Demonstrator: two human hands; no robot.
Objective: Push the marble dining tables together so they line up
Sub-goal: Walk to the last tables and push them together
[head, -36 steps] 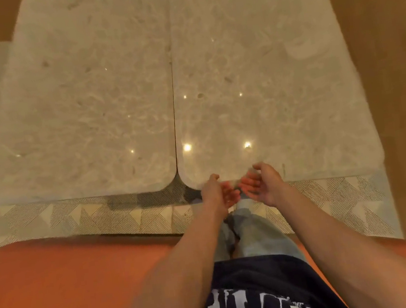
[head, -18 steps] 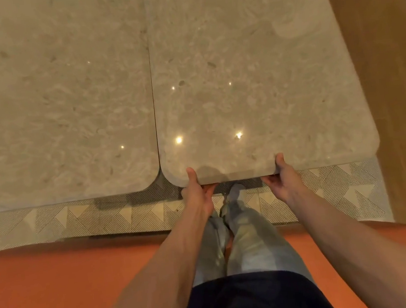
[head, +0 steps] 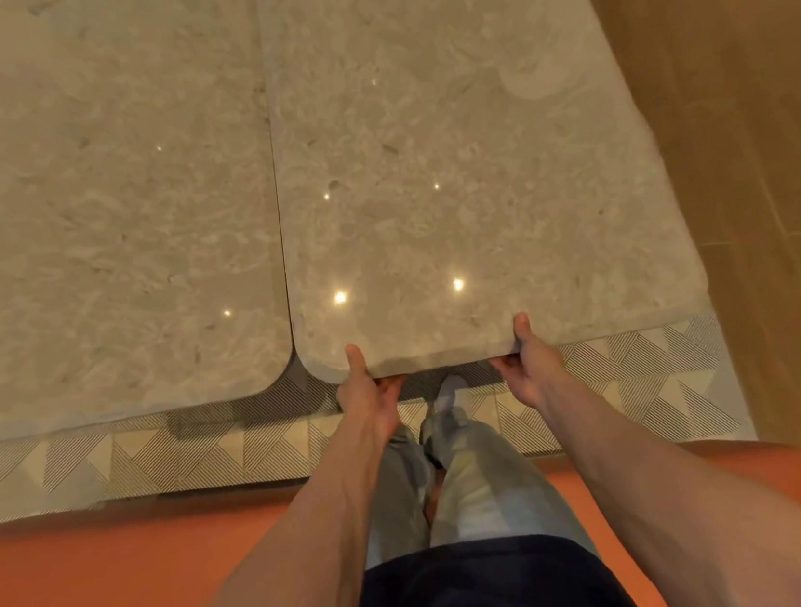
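Two beige marble tables stand side by side with a thin seam between them. The left table point(head: 92, 230) reaches slightly nearer to me at its front edge than the right table point(head: 474, 183). My left hand point(head: 366, 393) grips the right table's near edge, thumb on top and fingers curled underneath. My right hand point(head: 530, 368) grips the same edge further right in the same way.
A patterned rug point(head: 130, 462) lies under the tables' near edge. An orange bench seat point(head: 121, 589) runs along the bottom, with my legs in front of it. Wooden floor point(head: 749, 159) shows to the right of the right table.
My hands went from hovering close together below the edge to spreading apart and gripping the right table's near edge. The view has moved closer over the tables.
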